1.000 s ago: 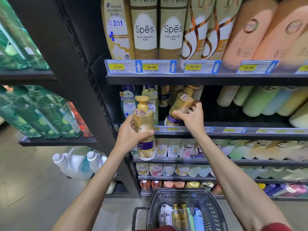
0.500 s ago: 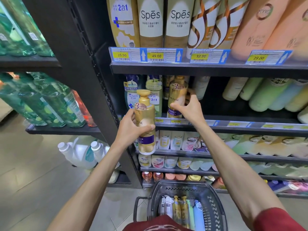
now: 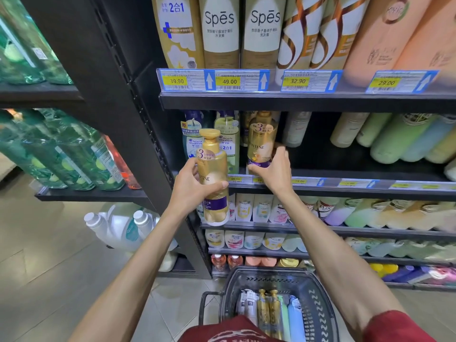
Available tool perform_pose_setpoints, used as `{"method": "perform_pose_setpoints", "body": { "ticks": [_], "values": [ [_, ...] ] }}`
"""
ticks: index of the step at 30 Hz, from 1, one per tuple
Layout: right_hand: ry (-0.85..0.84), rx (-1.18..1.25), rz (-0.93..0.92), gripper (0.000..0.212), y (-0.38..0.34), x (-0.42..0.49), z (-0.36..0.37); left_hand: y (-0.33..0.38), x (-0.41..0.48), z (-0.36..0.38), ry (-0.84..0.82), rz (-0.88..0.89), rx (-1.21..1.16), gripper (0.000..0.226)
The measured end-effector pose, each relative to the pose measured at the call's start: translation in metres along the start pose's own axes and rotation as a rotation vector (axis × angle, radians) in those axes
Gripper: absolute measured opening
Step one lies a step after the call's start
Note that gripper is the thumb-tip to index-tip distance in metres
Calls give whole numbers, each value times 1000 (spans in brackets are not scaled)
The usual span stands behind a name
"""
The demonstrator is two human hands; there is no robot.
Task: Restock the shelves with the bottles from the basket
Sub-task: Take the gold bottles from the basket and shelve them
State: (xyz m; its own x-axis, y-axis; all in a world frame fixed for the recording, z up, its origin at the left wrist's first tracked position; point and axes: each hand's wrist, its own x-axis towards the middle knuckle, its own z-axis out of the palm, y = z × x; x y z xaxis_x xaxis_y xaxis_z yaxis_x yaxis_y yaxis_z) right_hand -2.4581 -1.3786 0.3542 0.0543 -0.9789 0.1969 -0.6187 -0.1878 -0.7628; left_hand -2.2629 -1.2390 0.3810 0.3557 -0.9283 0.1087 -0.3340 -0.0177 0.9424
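Left grip (image 3: 193,187) curls round an upright gold bottle (image 3: 214,174) held off the shelf (image 3: 345,191), right grip (image 3: 274,171) clasps a second gold bottle (image 3: 261,141) standing on that shelf.

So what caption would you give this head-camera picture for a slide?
Right hand grips a gold bottle upright on the shelf; left hand holds a second gold bottle, with the basket below.

Bright, even shop light from overhead. White glare on the clear price strip (image 3: 249,81); soft sheen on the held gold bottle (image 3: 213,169) and the shelved gold bottle (image 3: 261,141). Deep shadow under the upper shelf (image 3: 320,102). Right hand (image 3: 272,172) smeared at the fingertips. Edges bow; green bottles (image 3: 37,149) far left stretched, soft.
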Motion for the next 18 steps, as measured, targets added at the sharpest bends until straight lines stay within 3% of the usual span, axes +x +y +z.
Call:
{"method": "perform_pose_setpoints", "body": {
  "ticks": [13,18],
  "values": [
    [-116,-18,67,49,6,29,4,0,7,-5,-34,-4,34,69],
    [-165,-14,68,54,5,38,4,4,6,-6,-26,-4,40,71]
  ]
}}
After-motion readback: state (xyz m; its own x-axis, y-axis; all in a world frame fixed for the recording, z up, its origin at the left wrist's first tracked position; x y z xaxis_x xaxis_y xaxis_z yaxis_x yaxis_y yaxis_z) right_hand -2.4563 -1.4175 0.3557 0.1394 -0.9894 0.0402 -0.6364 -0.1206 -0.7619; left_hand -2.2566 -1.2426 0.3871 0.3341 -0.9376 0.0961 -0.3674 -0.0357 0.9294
